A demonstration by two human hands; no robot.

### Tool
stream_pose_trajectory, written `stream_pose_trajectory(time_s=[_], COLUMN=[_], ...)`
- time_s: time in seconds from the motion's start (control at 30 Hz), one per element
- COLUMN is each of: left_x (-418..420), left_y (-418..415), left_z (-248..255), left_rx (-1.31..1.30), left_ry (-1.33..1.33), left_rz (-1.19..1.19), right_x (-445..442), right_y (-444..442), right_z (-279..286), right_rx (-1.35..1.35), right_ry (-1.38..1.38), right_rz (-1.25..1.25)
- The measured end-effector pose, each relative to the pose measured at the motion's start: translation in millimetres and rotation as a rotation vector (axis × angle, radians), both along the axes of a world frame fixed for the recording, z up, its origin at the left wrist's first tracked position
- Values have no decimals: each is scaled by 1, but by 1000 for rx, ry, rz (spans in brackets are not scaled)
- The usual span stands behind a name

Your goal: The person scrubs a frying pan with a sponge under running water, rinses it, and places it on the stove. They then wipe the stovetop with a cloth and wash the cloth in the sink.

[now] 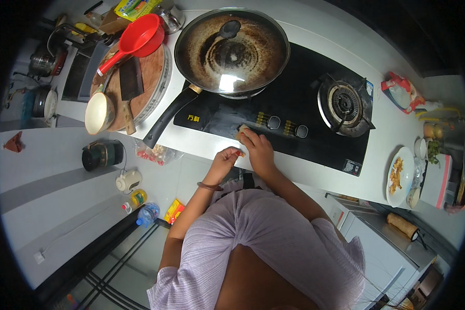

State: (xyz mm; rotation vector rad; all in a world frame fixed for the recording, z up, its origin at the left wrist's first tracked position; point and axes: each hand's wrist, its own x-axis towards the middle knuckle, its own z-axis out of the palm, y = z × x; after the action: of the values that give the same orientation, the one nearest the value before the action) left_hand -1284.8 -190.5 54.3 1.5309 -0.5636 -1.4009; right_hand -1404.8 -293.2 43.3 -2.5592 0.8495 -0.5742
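Note:
My right hand (258,149) presses a tan sponge or folded cloth (241,133) against the front edge of a black glass gas cooktop (217,120), left of its knobs. Close beside it, my left hand (225,159) is over the white counter edge, fingers drawn together. Something small, red and yellow (240,154), shows at those fingertips; whether it is held or is a painted nail is unclear. A wok (197,89) under a stained glass lid (252,50) sits on the left burner, its black handle (168,114) reaching over the counter's front. The right burner (345,104) is bare.
Left on a round wooden chopping board (149,83) are a cleaver (131,79), a red plastic ladle (145,37) and a bowl (100,113). At right stands a white plate (407,164) of fried food. A plastic bag (155,152) and bottles (148,213) are below, left.

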Motion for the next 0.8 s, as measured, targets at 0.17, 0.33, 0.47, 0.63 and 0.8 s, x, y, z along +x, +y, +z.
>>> stream_pose_trajectory(time_s=[0.17, 0.33, 0.47, 0.63, 0.8], left_x=[1, 5, 8, 15, 19], left_y=[-9, -12, -11, -4, 2], left_z=[-1, -4, -10, -17, -13], left_rx=[21, 13, 3, 1, -38], left_ry=[1, -4, 5, 0, -20], left_rz=[-30, -84, -90, -85, -52], right_x=[-32, -55, -61, -49, -22], right_y=[-3, -9, -10, -7, -8], right_z=[0, 13, 16, 3, -3], right_rx=[0, -45, -69, -87, -93], right_ry=[43, 38, 57, 19, -16], right_rz=[-61, -113, -136, -150, -97])
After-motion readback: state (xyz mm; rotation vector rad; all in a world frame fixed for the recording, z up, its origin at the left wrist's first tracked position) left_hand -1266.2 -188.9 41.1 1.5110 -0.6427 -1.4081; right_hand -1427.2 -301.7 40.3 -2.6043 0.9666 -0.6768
